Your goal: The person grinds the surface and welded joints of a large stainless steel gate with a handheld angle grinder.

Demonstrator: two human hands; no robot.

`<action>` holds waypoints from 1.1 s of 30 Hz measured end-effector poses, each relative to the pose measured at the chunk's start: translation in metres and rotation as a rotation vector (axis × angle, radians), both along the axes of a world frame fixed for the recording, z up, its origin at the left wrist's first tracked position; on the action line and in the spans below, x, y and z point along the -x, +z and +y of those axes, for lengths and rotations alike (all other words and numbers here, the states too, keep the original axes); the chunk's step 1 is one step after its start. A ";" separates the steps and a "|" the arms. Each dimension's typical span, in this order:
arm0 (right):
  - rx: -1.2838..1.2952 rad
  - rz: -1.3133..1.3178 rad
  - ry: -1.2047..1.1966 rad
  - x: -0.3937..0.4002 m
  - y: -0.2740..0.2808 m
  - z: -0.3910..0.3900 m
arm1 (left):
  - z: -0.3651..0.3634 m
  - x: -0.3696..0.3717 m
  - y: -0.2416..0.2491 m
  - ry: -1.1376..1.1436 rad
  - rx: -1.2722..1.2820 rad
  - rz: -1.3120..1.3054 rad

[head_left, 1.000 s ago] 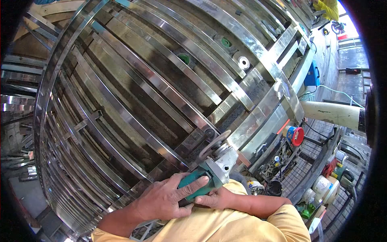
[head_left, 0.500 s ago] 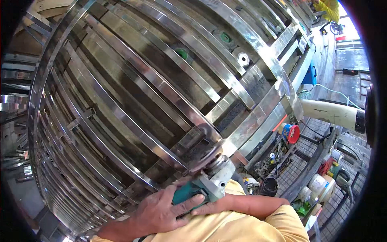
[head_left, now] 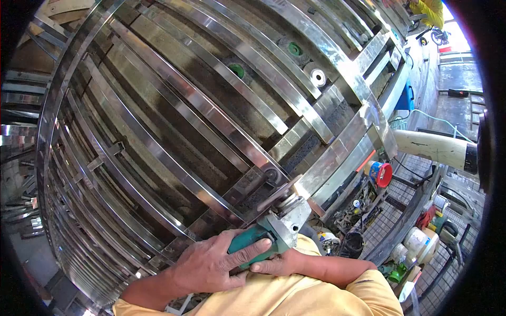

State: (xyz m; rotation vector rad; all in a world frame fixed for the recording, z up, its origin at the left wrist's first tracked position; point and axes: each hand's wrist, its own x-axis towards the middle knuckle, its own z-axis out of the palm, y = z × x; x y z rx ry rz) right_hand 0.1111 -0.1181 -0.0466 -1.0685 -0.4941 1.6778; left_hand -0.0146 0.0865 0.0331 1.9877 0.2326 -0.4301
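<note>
My left hand (head_left: pixel 208 263) is closed around the green body of an angle grinder (head_left: pixel 249 245), with its thumb lying along the top. My right hand (head_left: pixel 279 263) grips the same tool from the other side, its fingers partly hidden beneath the body. The grinder's silver gear head (head_left: pixel 290 224) points away from my chest. Its disc (head_left: pixel 278 194), seen nearly edge-on, overlaps the end of a shiny metal bar at the near corner of a large frame of polished bars (head_left: pixel 195 97).
Loose discs (head_left: pixel 318 78) lie among the bars. On the right are a red-rimmed bucket (head_left: pixel 385 175), a mesh platform (head_left: pixel 377 239) with tools, white tubs (head_left: pixel 421 245) and a pale cylinder (head_left: pixel 429 146). Another person's yellow sleeve (head_left: pixel 429 13) shows at the top right.
The grinder has shifted slightly right and tilted, so its disc now appears more edge-on. Both hands stay on it; my left forearm has moved a little. The metal frame has stayed in place.
</note>
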 end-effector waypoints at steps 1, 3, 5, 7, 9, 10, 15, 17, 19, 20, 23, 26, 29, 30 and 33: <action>0.006 0.022 -0.008 0.000 -0.001 0.000 | 0.001 -0.001 -0.002 -0.001 0.004 -0.008; 0.018 0.067 -0.024 0.000 -0.001 -0.001 | 0.002 -0.002 -0.002 0.005 0.037 0.001; 0.012 0.030 -0.005 0.001 -0.002 -0.003 | 0.003 -0.004 -0.002 0.018 0.091 0.032; 0.027 0.035 0.036 0.000 -0.002 -0.004 | 0.002 -0.001 -0.005 0.039 0.101 -0.008; 0.062 0.081 0.098 -0.004 0.000 -0.004 | 0.001 0.001 -0.007 0.048 0.106 -0.019; 0.048 0.071 0.092 -0.004 0.000 -0.003 | 0.001 0.001 -0.007 0.048 0.105 -0.012; 0.063 0.079 0.070 -0.007 0.008 0.005 | 0.000 0.005 -0.012 0.070 0.125 -0.024; 0.072 0.174 0.033 -0.006 0.011 0.008 | 0.000 0.001 -0.008 0.078 0.116 -0.034; 0.051 0.191 0.015 -0.008 0.014 0.010 | -0.003 0.001 -0.001 0.093 0.086 -0.015; 0.028 0.164 0.021 -0.009 0.016 0.011 | -0.005 0.001 0.002 0.103 0.068 -0.005; -0.003 0.163 -0.017 -0.015 0.019 0.010 | -0.012 -0.006 0.014 0.092 -0.010 0.014; -0.041 0.123 -0.111 -0.033 0.027 0.012 | -0.018 -0.026 0.022 0.140 -0.100 -0.078; -0.092 0.064 -0.197 -0.051 0.026 0.017 | -0.017 -0.052 0.023 0.144 -0.128 -0.075; -0.087 0.050 -0.170 -0.059 0.021 0.016 | -0.014 -0.060 0.025 0.130 -0.093 0.012; -0.114 0.009 -0.143 -0.083 0.017 0.018 | -0.011 -0.081 0.018 0.138 -0.047 -0.068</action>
